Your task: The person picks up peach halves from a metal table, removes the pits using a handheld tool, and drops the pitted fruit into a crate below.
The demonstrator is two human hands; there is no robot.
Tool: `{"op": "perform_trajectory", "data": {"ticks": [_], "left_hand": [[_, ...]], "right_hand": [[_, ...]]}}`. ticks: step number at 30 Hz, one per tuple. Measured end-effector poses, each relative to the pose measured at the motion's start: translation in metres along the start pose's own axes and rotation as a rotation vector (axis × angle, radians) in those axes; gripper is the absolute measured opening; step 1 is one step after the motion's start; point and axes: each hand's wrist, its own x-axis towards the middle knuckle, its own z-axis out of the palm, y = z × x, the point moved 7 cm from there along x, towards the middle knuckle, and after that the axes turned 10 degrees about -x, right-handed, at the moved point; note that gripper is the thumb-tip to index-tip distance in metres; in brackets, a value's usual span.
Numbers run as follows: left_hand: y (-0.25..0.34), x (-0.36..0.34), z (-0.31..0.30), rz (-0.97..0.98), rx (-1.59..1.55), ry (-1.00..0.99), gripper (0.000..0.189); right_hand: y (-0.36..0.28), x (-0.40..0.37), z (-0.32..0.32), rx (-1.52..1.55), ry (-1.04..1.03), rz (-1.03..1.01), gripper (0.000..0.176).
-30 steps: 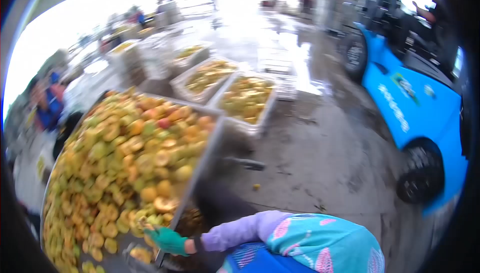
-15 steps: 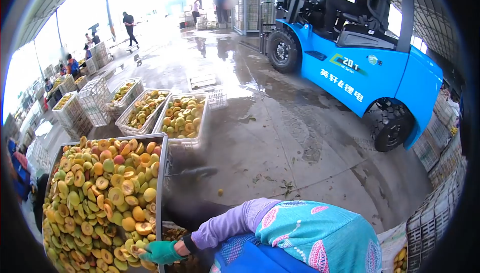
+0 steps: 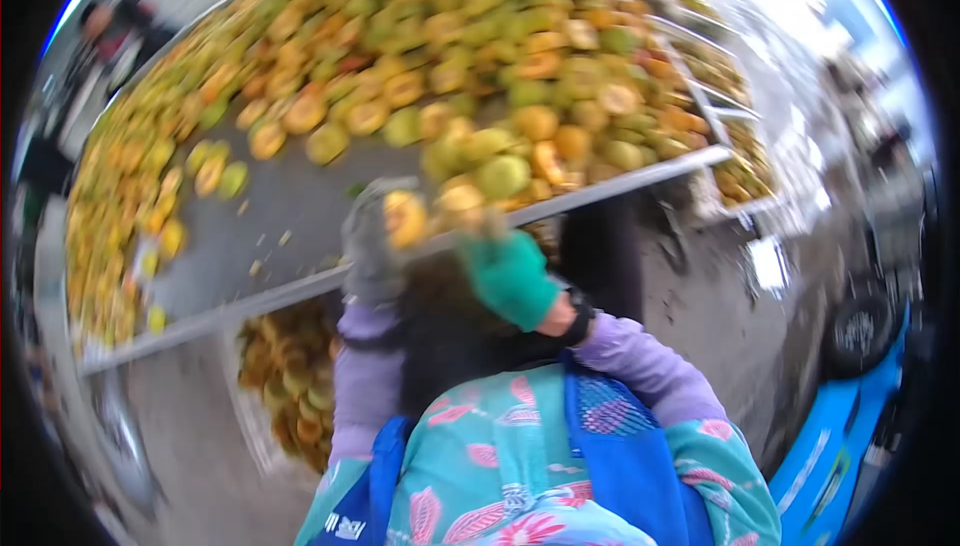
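Heaps of halved yellow-green peaches (image 3: 330,141) cover much of a metal-rimmed sorting table (image 3: 250,236). My left hand (image 3: 370,246), in a grey glove, is closed on a peach half (image 3: 406,218) whose orange cut face shows, just over the table's near edge. Close to its right, my right hand (image 3: 512,274) wears a green glove and a dark wristband. A peach half (image 3: 461,202) sits at its fingertips, which are smeared by motion but look pinched on it. More peaches lie piled right beyond this hand.
Below the table's near edge, a crate of darker fruit pieces (image 3: 290,381) stands on the floor at left. White crates of peaches (image 3: 740,161) line the right side. A blue forklift (image 3: 840,436) is at the lower right. Another person (image 3: 105,31) is at the upper left.
My view has swung from the forklift and yard down onto the table. The grey-gloved left hand has come into view with a peach half, and the right hand now also appears to hold one.
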Motion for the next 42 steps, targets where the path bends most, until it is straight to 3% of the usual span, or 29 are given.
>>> {"op": "perform_trajectory", "data": {"ticks": [1,2,4,5,8,10,12,13,16,19,22,25,28,31,34,37,40,41,42], "left_hand": [[-0.015,-0.009,-0.004,-0.075,0.026,0.0,0.027],[-0.038,-0.014,-0.005,-0.166,-0.012,0.004,0.027],[-0.07,-0.024,-0.007,-0.365,-0.14,0.024,0.03],[-0.075,-0.027,-0.003,-0.437,-0.258,0.048,0.03],[-0.054,-0.014,0.005,-0.585,-0.641,0.157,0.033],[-0.037,-0.003,-0.004,-0.208,-0.242,0.055,0.035],[-0.042,-0.01,0.005,-0.527,-0.623,0.131,0.035],[-0.031,-0.005,0.002,-0.457,-0.537,0.104,0.036],[-0.049,-0.015,0.008,-0.633,-0.789,0.212,0.038],[-0.045,-0.014,0.008,-0.513,-0.768,0.23,0.042],[-0.041,-0.016,0.008,-0.472,-0.703,0.236,0.041],[-0.037,-0.017,0.01,-0.472,-0.682,0.299,0.037],[-0.03,-0.015,0.01,-0.508,-0.718,0.272,0.032],[-0.019,-0.012,0.014,-0.548,-0.684,0.292,0.027],[-0.005,-0.013,0.015,-0.481,-0.626,0.434,0.026],[-0.018,-0.008,0.02,-0.691,-0.628,0.297,0.025],[0.005,0.025,0.027,-0.412,-0.091,-0.345,0.022],[-0.009,0.022,0.029,-0.797,-0.284,-0.137,0.02],[-0.006,0.025,0.032,-0.743,-0.322,0.007,0.019]], "right_hand": [[0.007,0.0,0.009,0.306,-0.07,0.244,0.028],[0.023,-0.007,0.028,0.657,-0.304,0.692,0.024],[0.023,-0.001,0.041,0.567,-0.475,0.722,0.031],[0.021,-0.001,0.043,0.517,-0.548,0.728,0.034],[0.008,0.011,0.05,0.268,-0.414,0.492,0.026],[0.013,0.021,0.054,-0.061,-0.273,0.116,0.029],[0.013,0.024,0.058,-0.413,-0.246,-0.069,0.03],[0.013,0.025,0.06,-0.433,-0.228,-0.075,0.03],[0.01,0.025,0.062,-0.447,-0.223,-0.078,0.03],[0.015,0.021,0.07,-0.483,-0.211,-0.216,0.03],[0.017,0.022,0.067,-0.354,-0.193,-0.122,0.028],[0.005,0.018,0.063,-0.402,-0.166,-0.261,0.027],[0.025,0.015,0.069,-0.253,-0.296,-0.019,0.028],[0.015,0.005,0.064,0.031,-0.277,0.024,0.032],[0.015,-0.004,0.069,0.344,-0.467,0.365,0.034],[0.01,-0.006,0.063,0.45,-0.502,0.514,0.033],[0.014,-0.002,0.067,0.435,-0.402,0.307,0.037],[0.019,-0.002,0.067,0.47,-0.453,0.381,0.036],[0.012,0.0,0.059,0.506,-0.505,0.459,0.036]]}}
